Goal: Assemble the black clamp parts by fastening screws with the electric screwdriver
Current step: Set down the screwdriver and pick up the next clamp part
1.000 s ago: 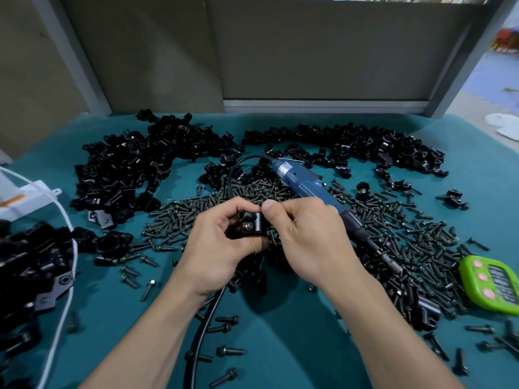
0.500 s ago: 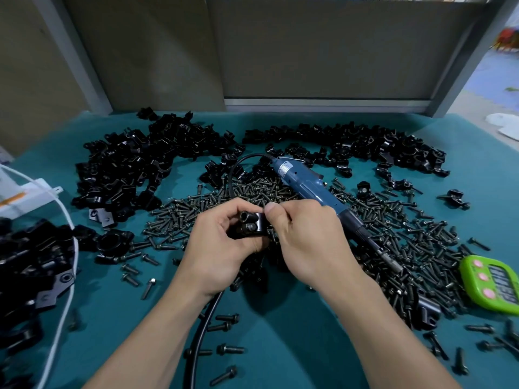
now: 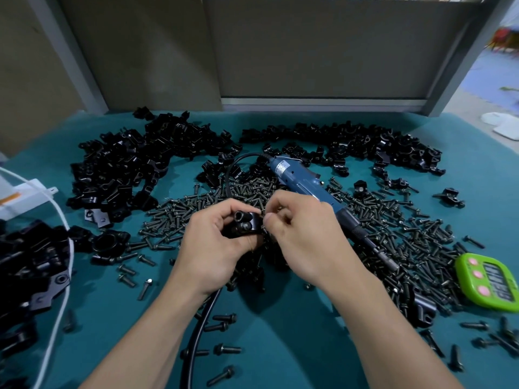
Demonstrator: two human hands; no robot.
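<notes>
No words or numbers can be read here; the blue electric screwdriver [image 3: 302, 183] has a small pale label near its cord end, but the print on it is too tiny to make out; the green timer [image 3: 490, 282] has a dark screen with number shapes on it, too blurry to tell which ones; the white box [image 3: 28, 195] at the left edge has an orange sticker, and that is too blurry to read too.
</notes>
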